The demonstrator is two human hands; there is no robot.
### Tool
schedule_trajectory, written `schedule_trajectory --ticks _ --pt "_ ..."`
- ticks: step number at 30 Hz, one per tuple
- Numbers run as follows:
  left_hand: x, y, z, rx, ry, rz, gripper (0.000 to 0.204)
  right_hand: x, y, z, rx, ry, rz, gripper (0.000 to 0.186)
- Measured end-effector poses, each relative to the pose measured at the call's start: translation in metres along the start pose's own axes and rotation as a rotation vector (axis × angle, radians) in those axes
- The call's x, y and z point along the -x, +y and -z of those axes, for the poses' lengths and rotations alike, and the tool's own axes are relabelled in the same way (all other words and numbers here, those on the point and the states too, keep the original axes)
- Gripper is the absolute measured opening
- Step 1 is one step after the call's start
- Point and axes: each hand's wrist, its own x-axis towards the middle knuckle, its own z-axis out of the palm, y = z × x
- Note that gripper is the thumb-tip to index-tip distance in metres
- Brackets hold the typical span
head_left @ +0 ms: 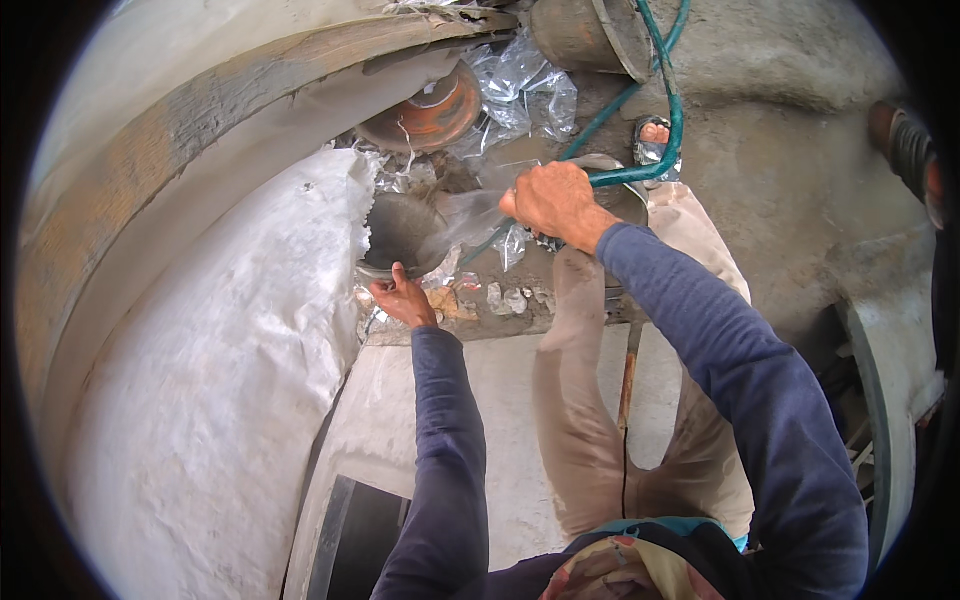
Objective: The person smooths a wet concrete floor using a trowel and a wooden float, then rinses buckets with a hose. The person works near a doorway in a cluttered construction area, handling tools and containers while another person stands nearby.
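My right hand [560,203] is closed around a green hose [640,173], near its end. A spray of water [465,215] fans out leftward from it into a dark grey pan [398,232]. With its thumb over the near rim, my left hand [403,298] grips that pan and holds it tilted toward the spray. Its fingers are partly hidden under the pan. Behind my right hand, part of another rounded rim shows, too covered to name.
A white sheet [220,350] covers the left side below a curved edge. Beyond the pan lie an orange-brown basin [432,112], crumpled clear plastic [520,85] and a grey bucket [580,35]. Stone rubble [508,300] borders the concrete slab [490,380]. Another person's foot [908,150] is at right.
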Motion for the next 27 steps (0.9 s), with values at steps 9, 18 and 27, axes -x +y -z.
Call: schedule_trajectory --ticks 9,18,27 --pt "-0.011 0.014 0.017 0.11 -0.078 -0.007 0.036 -0.004 -0.011 0.012 -0.1 0.097 0.0 0.046" --pt "-0.012 0.019 0.035 0.113 -0.097 -0.02 0.035 -0.004 -0.018 0.011 -0.08 0.058 0.048 0.046" --pt "-0.013 0.03 0.04 -0.194 -0.09 -0.144 0.037 -0.002 -0.015 0.005 -0.055 0.029 0.092 0.046"
